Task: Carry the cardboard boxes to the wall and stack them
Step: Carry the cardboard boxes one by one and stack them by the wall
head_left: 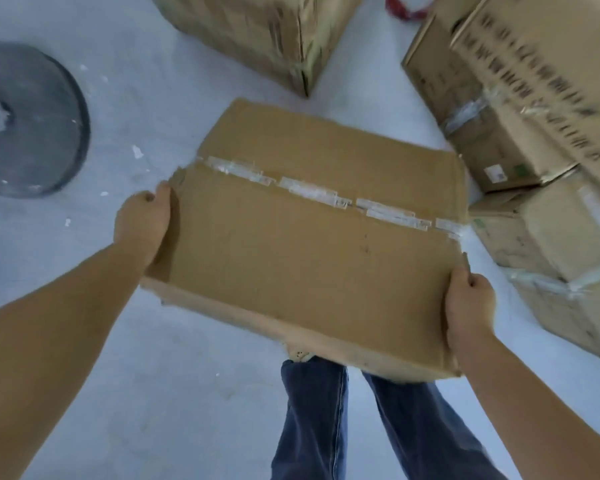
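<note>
A pale grey-white floor [160, 393] flecked with white scraps fills the frame, and at its centre is the largest thing on view: a flat, brown cardboard box [309, 247] with a torn seam of clear tape and white labels running across its top, held up in front of the person's blue-jeaned legs [312, 420], which show below its near edge. Along the right edge of the frame stands a pile of brown cardboard boxes [548, 174] bound with clear tape and printed with dark lettering — too blurred to read — stacked on one another. At the top centre another brown cardboard box [271, 32] sits on the floor, cut off by the frame's upper edge. In the upper left lies a dark grey round disc [28, 119] with a whitish lump at its middle. The left hand [142, 226] is clasped around the held box's left side, thumb on top and fingers hidden beneath; the right hand [468, 306] is curled around the near right corner, gripping it. A small red object [406, 8] shows at the top right, behind the pile — what it is cannot be told.
</note>
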